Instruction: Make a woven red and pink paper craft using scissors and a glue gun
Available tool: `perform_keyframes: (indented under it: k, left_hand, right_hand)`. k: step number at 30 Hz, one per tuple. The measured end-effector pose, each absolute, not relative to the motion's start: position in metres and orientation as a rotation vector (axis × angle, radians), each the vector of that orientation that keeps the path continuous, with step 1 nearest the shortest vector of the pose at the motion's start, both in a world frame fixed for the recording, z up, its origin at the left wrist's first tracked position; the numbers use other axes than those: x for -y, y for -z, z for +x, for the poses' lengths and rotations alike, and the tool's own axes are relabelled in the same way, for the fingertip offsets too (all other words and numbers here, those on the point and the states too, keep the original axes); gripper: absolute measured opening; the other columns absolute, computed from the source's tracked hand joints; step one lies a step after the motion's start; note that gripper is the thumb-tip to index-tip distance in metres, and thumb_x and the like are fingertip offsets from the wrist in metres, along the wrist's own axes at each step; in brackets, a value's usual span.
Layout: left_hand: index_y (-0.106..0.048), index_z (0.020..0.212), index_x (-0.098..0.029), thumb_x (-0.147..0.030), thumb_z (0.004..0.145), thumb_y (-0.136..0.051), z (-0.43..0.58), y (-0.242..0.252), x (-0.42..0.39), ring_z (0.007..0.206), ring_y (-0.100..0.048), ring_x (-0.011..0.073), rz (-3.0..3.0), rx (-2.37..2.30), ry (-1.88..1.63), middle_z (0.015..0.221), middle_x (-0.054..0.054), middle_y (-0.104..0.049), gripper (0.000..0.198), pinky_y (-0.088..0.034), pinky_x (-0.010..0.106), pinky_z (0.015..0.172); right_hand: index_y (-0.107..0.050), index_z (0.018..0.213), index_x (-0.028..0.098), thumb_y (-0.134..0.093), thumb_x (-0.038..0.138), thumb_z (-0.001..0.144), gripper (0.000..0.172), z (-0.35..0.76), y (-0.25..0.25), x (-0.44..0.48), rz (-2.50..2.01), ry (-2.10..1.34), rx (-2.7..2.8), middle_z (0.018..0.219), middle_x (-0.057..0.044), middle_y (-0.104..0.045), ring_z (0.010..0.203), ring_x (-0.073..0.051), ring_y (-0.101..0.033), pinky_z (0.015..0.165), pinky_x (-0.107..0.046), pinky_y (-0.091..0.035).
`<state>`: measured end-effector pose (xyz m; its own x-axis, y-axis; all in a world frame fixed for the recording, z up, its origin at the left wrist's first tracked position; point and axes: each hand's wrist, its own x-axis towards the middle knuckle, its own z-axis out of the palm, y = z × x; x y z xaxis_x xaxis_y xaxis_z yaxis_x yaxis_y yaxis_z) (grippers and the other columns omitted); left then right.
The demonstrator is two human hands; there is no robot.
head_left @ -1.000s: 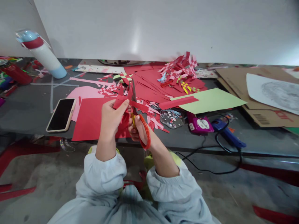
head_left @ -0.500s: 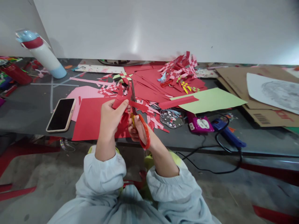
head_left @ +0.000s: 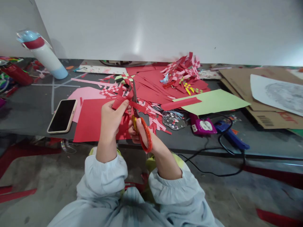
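Observation:
My left hand (head_left: 113, 115) pinches a red paper strip (head_left: 139, 107) between thumb and fingers, with more red paper folded about the fingertips. In my right hand (head_left: 137, 130) are scissors (head_left: 148, 138) with a red and yellow handle, their blades pointing away from me. The strip crosses at the blades, its free end sticking out to the right. Beneath my hands lies a red paper sheet (head_left: 88, 121), with pink and red paper scraps (head_left: 157, 123) to its right. Woven red-and-pink pieces (head_left: 111, 90) lie just beyond my left hand.
A phone (head_left: 62, 116) and a tilted water bottle (head_left: 44, 55) are at left. At right are a light green sheet (head_left: 213, 101), a bag of small beads (head_left: 174, 120), a purple box (head_left: 203, 124), a blue glue gun (head_left: 233, 135) with a cord, and cardboard (head_left: 265, 118). A white panel (head_left: 165, 28) stands behind.
My left hand has shifted slightly left with the red paper, and less of the strip sticks out right of the blades. The scissors remain in my right hand, almost in place.

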<state>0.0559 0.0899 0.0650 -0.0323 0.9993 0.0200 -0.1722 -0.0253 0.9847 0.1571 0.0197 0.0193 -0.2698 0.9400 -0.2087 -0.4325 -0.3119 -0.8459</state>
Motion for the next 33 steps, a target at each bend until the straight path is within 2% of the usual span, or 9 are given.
perform_keyframes:
  k: [9, 17, 25, 33]
  left_hand:
    - [-0.068, 0.066, -0.014, -0.036, 0.065, -0.079, 0.0553, -0.0671, -0.0893, 0.052, -0.064, 0.0125, 1.078, -1.114, -1.325, 0.057, 0.000, -0.065, 0.025, -0.055, 0.024, 0.054]
    - [-0.070, 0.066, -0.015, -0.037, 0.066, -0.080, 0.0525, -0.0612, -0.0903, 0.052, -0.062, 0.0119, 1.144, -1.107, -1.319, 0.060, 0.002, -0.068, 0.025, -0.050, 0.021, 0.049]
    - [-0.070, 0.066, -0.016, -0.036, 0.066, -0.079, 0.0532, -0.0594, -0.0909, 0.051, -0.062, 0.0123, 1.147, -1.113, -1.308, 0.060, 0.001, -0.068, 0.022, -0.050, 0.022, 0.049]
    - [-0.069, 0.065, -0.015, -0.035, 0.065, -0.080, 0.0536, -0.0610, -0.0908, 0.051, -0.062, 0.0115, 1.113, -1.085, -1.300, 0.059, 0.000, -0.068, 0.022, -0.052, 0.022, 0.051]
  right_hand:
    - [-0.044, 0.087, 0.024, -0.053, 0.075, 0.077, 0.052, 0.1577, -0.0216, -0.0175, -0.888, -1.770, 0.882, 0.064, 0.007, -0.025, 0.050, -0.007, -0.021, 0.045, -0.022, -0.014]
    - [-0.042, 0.088, 0.023, -0.051, 0.072, 0.081, 0.050, 0.1599, -0.0171, -0.0190, -0.964, -1.685, 0.922, 0.068, 0.007, -0.034, 0.048, -0.004, -0.027, 0.044, -0.020, -0.020]
    - [-0.044, 0.092, 0.023, -0.051, 0.073, 0.080, 0.052, 0.1593, -0.0205, -0.0180, -0.977, -1.684, 0.886, 0.067, 0.007, -0.032, 0.050, -0.006, -0.027, 0.044, -0.020, -0.021]
    - [-0.042, 0.089, 0.023, -0.052, 0.077, 0.076, 0.057, 0.1582, -0.0184, -0.0194, -0.985, -1.709, 0.863, 0.067, 0.008, -0.031, 0.049, -0.004, -0.025, 0.045, -0.017, -0.021]
